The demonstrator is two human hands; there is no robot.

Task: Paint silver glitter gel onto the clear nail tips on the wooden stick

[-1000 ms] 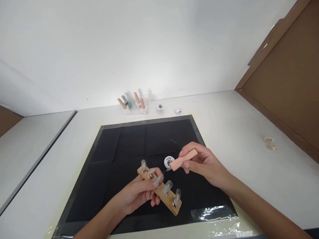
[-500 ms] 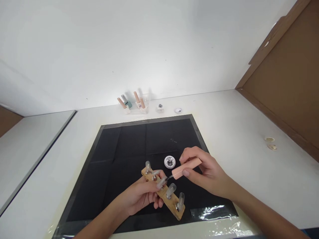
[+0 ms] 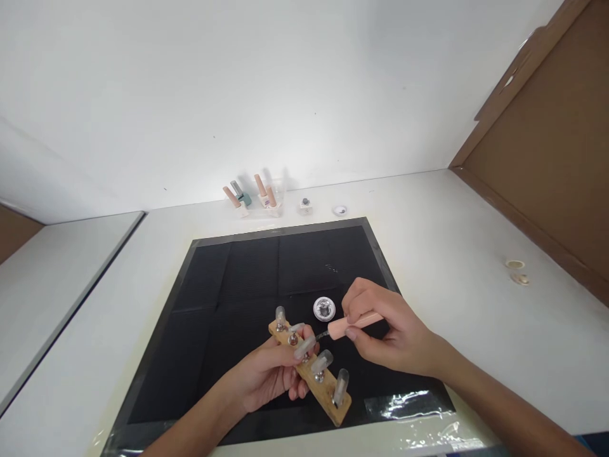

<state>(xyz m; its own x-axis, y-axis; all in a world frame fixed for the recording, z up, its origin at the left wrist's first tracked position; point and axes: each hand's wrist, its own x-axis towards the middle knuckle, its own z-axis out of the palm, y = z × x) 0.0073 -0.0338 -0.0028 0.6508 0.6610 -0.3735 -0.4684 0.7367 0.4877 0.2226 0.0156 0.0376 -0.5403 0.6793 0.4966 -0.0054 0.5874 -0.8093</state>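
My left hand (image 3: 269,376) grips a small wooden nail tip stand (image 3: 329,395) above the black mat. Several clear nail tips stand along it on round metal holders, among them the nearest nail tip (image 3: 340,386). Its thumb lies by the middle nail tip (image 3: 304,347). Between the fingers and thumb of my right hand (image 3: 392,327) is a nail polish brush (image 3: 354,324) with a peach handle. The bristle end points left and meets or nearly meets the middle tip's edge. Just beyond the hands, a small round dish (image 3: 324,309) with something silvery in it sits on the mat.
Several polish bottles (image 3: 242,204) stand in a clear tray near the back wall. A small jar (image 3: 305,206) and a white lid (image 3: 339,210) are to their right. Two small round pieces (image 3: 517,273) lie far right, near a brown cardboard panel (image 3: 547,165). Tape edges the black mat (image 3: 247,273).
The wooden stand has shifted and tilted slightly in my left hand. My right hand has turned the brush flatter, its fingers curled closer round the handle.
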